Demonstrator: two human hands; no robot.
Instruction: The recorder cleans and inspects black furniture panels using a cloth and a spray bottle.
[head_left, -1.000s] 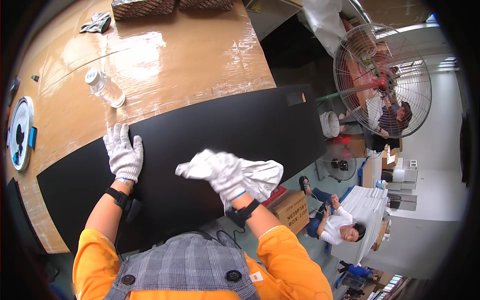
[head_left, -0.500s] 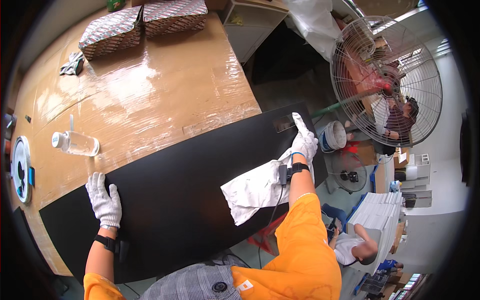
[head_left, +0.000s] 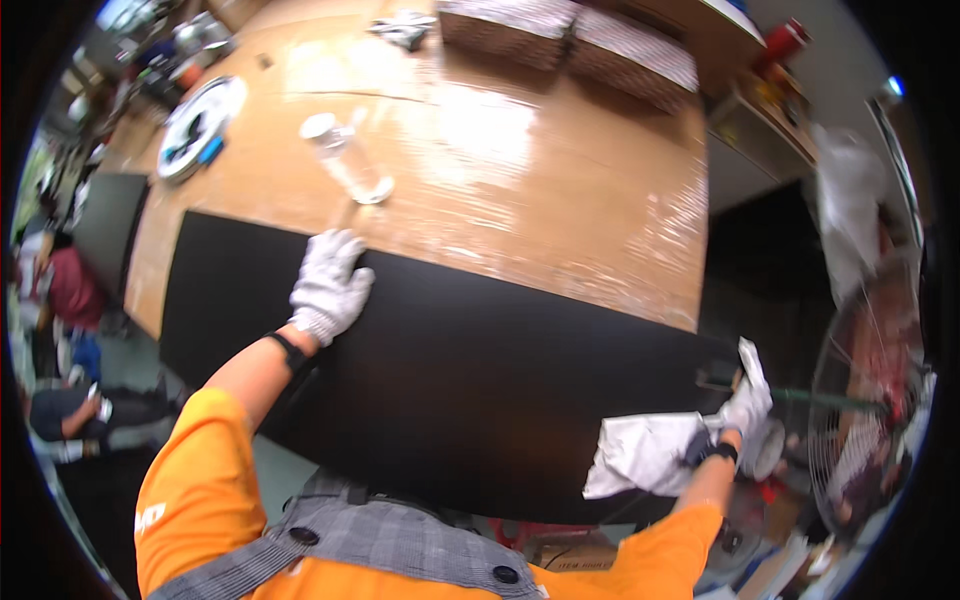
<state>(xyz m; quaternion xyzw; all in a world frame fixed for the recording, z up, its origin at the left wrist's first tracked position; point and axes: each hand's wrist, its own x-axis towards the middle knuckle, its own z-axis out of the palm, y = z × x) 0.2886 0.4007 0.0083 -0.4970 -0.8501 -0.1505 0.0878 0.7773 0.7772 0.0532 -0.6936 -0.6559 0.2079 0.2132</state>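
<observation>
A long black panel (head_left: pixel 470 370) lies across the near side of the wrapped table. My left hand (head_left: pixel 332 285), in a white knit glove, rests on it near the far edge, fingers stretched and holding nothing. At the panel's right end is my right hand (head_left: pixel 745 402), also gloved and closed on a white cloth (head_left: pixel 640 455). Part of that cloth covers the fingertips; the rest spreads over the panel beside my wrist. Next to these fingers is a small rectangular cutout (head_left: pixel 714 380) in the panel, blurred here.
Beyond the panel, a clear bottle (head_left: pixel 348 165) stands on the plastic-wrapped table (head_left: pixel 590 230). Far left on it sits a round white-rimmed object (head_left: pixel 200 125). Patterned boxes (head_left: pixel 630 60) and a crumpled glove (head_left: pixel 403 30) are at the back. A caged fan (head_left: pixel 865 400) stands right. People are at left.
My view has swung to the right, and the whole scene has turned in the picture. My left hand stays flat on the panel; my right hand stays at the cutout end with the cloth.
</observation>
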